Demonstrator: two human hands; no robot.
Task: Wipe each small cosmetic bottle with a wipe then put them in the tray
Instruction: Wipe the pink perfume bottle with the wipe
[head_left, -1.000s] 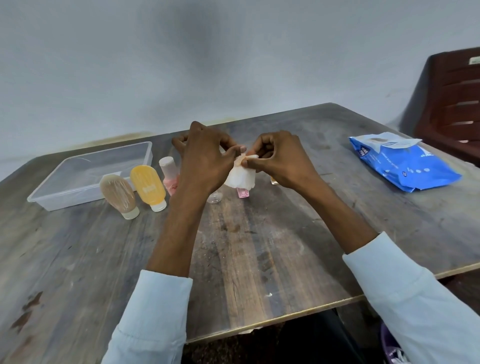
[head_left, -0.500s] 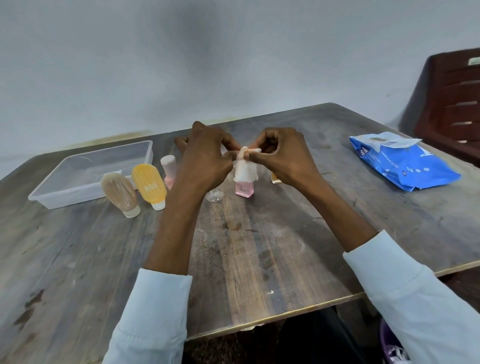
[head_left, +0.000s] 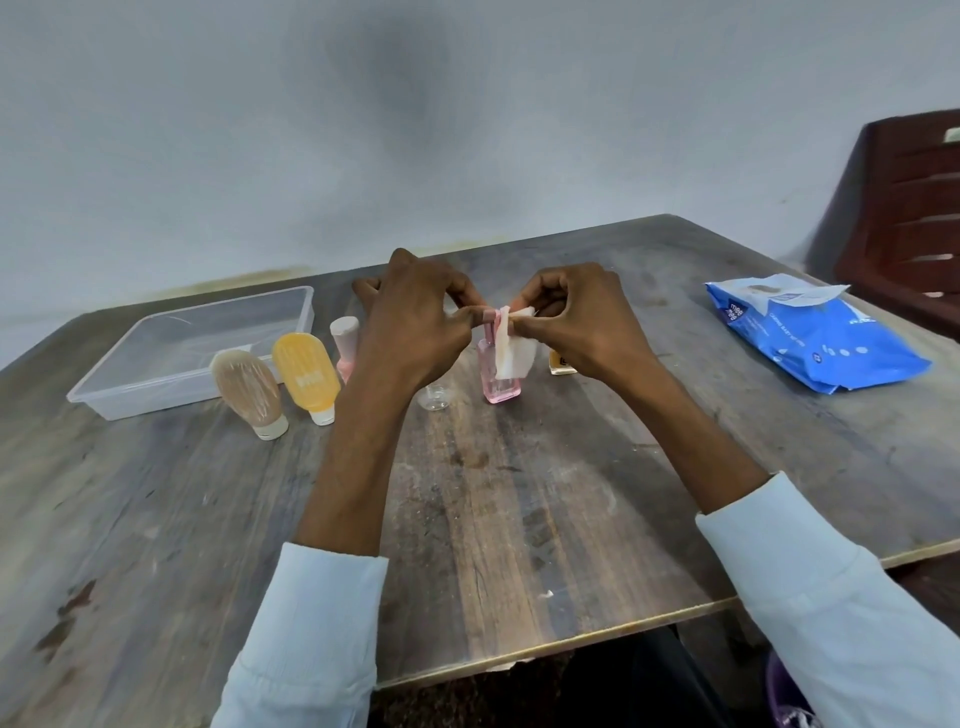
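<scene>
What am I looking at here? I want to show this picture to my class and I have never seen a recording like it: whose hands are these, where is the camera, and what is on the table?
There is no machine: a person wears one camera on the head, looking forward and down, so you see their own two arms in pale sleeves.

The left hand pinches the top of a small pink bottle that stands upright on the wooden table. The right hand pinches a white wipe against the bottle's neck, so it is being wiped.

To the left lies a clear plastic tray, with nothing visible in it. Beside it wait a tan tube, a yellow tube and a pink-capped bottle. A small clear cap and a partly hidden yellow bottle sit near the hands. On the right is a blue wipes pack.
</scene>
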